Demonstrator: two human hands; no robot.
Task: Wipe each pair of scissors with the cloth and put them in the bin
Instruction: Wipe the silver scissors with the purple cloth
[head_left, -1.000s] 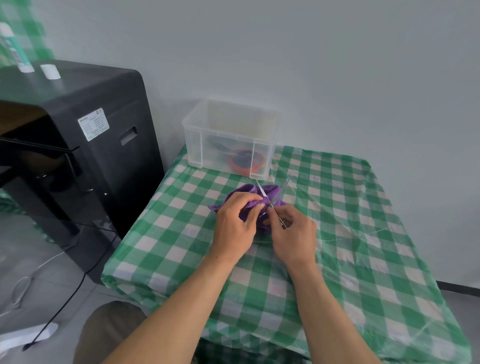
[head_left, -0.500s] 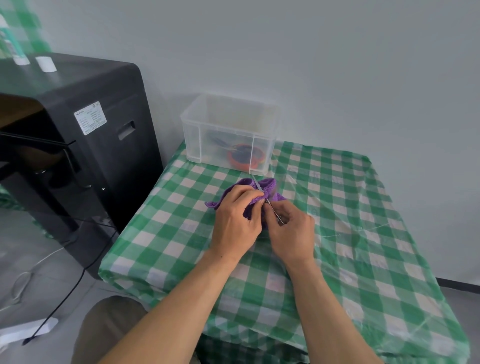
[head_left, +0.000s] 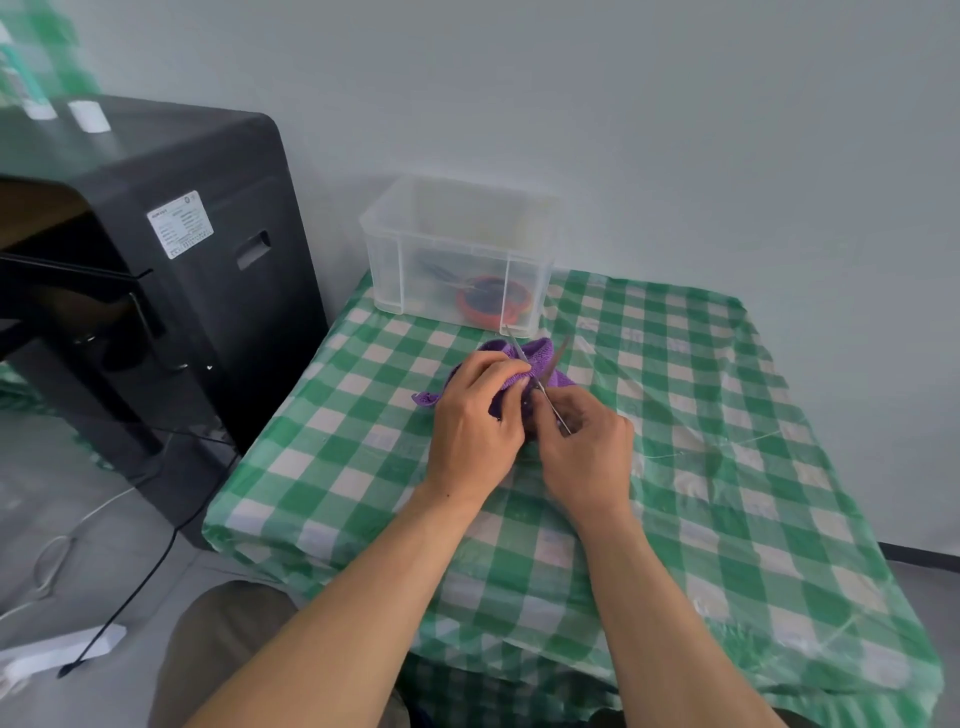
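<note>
Since half a second ago little has moved: both hands stay together over the cloth, and the left hand (head_left: 475, 421) seems to have crept a little up the blade, away from the right hand (head_left: 584, 457). The left fingers (head_left: 511, 371) are curled round the purple cloth (head_left: 543, 358), pinching it about the blade of the scissors (head_left: 555, 413). The right fingers are closed on the handle end, which is mostly hidden inside that hand. The scissors are held just above the green checked worktop (head_left: 727, 467). Their long axis runs from the right hand up and away, leaning slightly left, so the bare tip points at the near right corner of the clear bin (head_left: 384, 275). The bin stands straight beyond the hands at the far edge of the worktop, near but not touching the cloth, and another pair with orange handles (head_left: 488, 304) already lies inside it. The wiping looks unfinished. When it is done, the right hand holds the scissors by the handle and so seems best placed to carry them forward along that same line into the bin, once the left hand lets the cloth go.
</note>
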